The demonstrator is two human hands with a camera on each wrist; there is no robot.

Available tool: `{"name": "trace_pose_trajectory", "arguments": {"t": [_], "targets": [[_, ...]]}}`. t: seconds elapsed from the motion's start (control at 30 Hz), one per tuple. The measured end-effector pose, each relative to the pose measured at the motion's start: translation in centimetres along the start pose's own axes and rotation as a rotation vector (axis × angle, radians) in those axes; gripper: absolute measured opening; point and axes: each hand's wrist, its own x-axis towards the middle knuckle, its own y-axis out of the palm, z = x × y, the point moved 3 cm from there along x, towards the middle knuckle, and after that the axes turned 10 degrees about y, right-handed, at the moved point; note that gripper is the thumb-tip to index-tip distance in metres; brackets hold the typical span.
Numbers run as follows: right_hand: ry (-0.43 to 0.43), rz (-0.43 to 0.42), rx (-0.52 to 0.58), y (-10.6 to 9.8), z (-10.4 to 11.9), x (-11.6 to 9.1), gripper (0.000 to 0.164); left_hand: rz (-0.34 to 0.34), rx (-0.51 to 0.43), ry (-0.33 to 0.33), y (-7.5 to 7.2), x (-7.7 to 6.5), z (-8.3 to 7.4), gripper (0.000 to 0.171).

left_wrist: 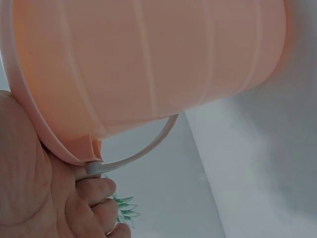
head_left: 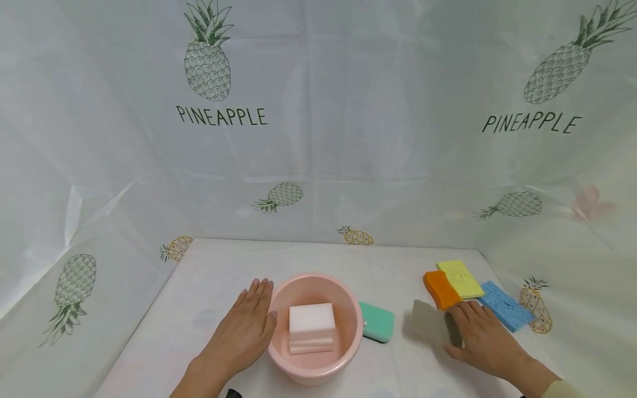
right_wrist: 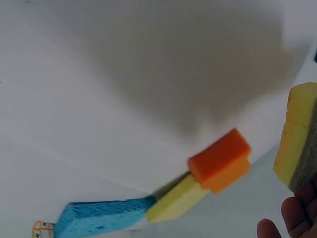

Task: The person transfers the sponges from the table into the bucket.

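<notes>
A pink bucket (head_left: 348,354) holds a stack of white sponge blocks (head_left: 311,327). Against its left rim rests my left hand (head_left: 246,326), fingers extended; the left wrist view shows the palm at the bucket's rim (left_wrist: 29,119) and the thin handle (left_wrist: 143,148) by the fingers. Off to the right, my right hand (head_left: 480,334) grips a yellow sponge with a grey scouring side (right_wrist: 297,134), held above the table; the hand mostly hides it in the head view. Just beyond that hand lie an orange sponge (head_left: 442,289), a yellow sponge (head_left: 460,279) and a blue sponge (head_left: 505,305).
A green sponge (head_left: 378,322) lies against the bucket's right side. The white table (head_left: 219,271) is enclosed behind and at the sides by a pale sheet (head_left: 368,138) printed with pineapples.
</notes>
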Motion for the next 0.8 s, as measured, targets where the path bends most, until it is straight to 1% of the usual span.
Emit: {"name": "trace_pose_trajectory", "arguments": {"t": [0.07,0.17,0.23,0.3,0.4,0.53,0.67,0.8], "targets": [[-0.024,-0.096,0.031,-1.3,0.3,0.9,0.077,-0.001,0.005,0.001,0.0,0.0,0.0,0.061],[-0.086,-0.229,0.072,-3.3,1.2,2.7,0.076,-0.007,0.016,0.004,0.0,0.0,-0.1,0.061],[-0.119,-0.288,0.096,-4.8,2.1,3.8,0.078,-0.012,0.019,0.006,0.0,0.0,-0.1,0.061],[-0.145,-0.321,0.115,-6.1,3.3,5.0,0.08,-0.017,0.022,0.008,0.1,0.1,-0.1,0.061],[-0.161,-0.331,0.155,-7.9,5.4,6.8,0.078,-0.022,0.024,0.008,0.1,0.0,0.0,0.061],[-0.183,-0.314,0.189,-9.7,8.4,8.8,0.073,-0.019,0.014,0.008,0.2,0.1,0.0,0.061],[-0.224,-0.272,0.205,-10.7,11.5,10.4,0.072,-0.01,0.006,0.004,0.2,0.1,0.1,0.061],[-0.278,-0.233,0.222,-10.9,14.5,11.5,0.071,-0.011,0.011,0.007,0.3,0.1,0.2,0.061]]}}
